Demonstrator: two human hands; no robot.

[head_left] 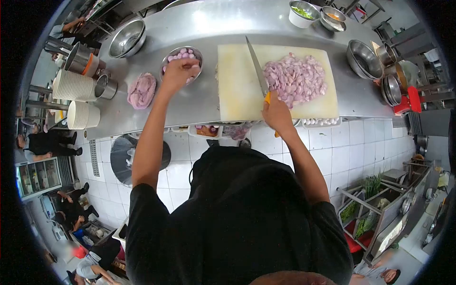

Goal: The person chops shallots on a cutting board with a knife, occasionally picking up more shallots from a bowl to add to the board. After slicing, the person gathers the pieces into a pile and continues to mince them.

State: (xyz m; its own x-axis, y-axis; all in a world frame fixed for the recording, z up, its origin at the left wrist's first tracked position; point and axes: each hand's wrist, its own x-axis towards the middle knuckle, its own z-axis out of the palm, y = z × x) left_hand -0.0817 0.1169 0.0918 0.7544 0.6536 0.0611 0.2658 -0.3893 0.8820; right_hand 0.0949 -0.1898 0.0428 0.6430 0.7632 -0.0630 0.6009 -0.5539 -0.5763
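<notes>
My left hand (179, 73) is at a steel bowl (201, 71) of small peeled shallots (181, 54). Its fingers curl down among them, and what they pinch, if anything, is hidden. My right hand (278, 113) grips the yellow handle of a long kitchen knife (257, 66). The blade lies over a thick white cutting board (237, 99), its tip pointing to the board's far edge. Right of the blade, a heap of sliced shallots (297, 80) covers part of the board.
Left of the bowl lies a pinkish, netted bundle (141, 91). An empty steel bowl (128, 40) and stacked white tubs (74, 86) stand farther left. More steel bowls (365, 59) sit at the right. A lined bin (137, 159) stands below the counter; other people are at the far left.
</notes>
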